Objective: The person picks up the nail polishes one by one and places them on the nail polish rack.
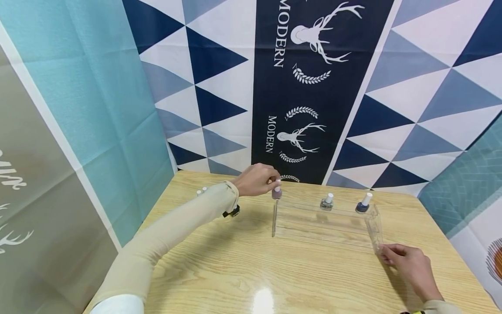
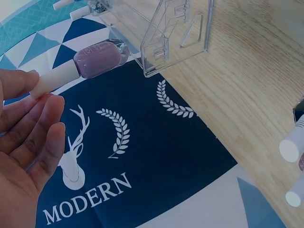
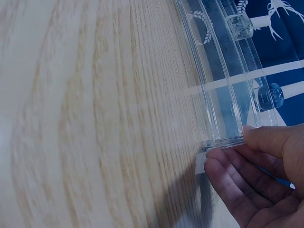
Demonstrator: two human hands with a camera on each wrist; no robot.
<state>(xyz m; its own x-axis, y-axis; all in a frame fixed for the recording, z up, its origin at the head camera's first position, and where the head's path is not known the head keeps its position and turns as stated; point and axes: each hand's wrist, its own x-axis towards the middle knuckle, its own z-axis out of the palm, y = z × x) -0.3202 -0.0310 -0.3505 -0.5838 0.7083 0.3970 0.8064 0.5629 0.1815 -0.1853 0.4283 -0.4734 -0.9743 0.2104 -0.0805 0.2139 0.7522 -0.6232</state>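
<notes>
A nail polish bottle (image 2: 99,59) with mauve polish hangs by its white cap between the thumb and fingers of my left hand (image 1: 256,179). Its base is right at the rear left corner of a clear tiered display rack (image 1: 323,239). On the rack's back tier stand a glitter nail polish bottle (image 1: 327,203), near the middle, and a dark blue one (image 1: 363,206) towards the right end; both have white caps. My right hand (image 1: 409,264) pinches the rack's front right corner, thumb on one side and fingers on the other.
White-capped bottles (image 2: 291,148) stand on the table to the left, largely hidden behind my left sleeve in the head view. Patterned cloth (image 1: 219,100) hangs close behind the table's back edge and along its left side.
</notes>
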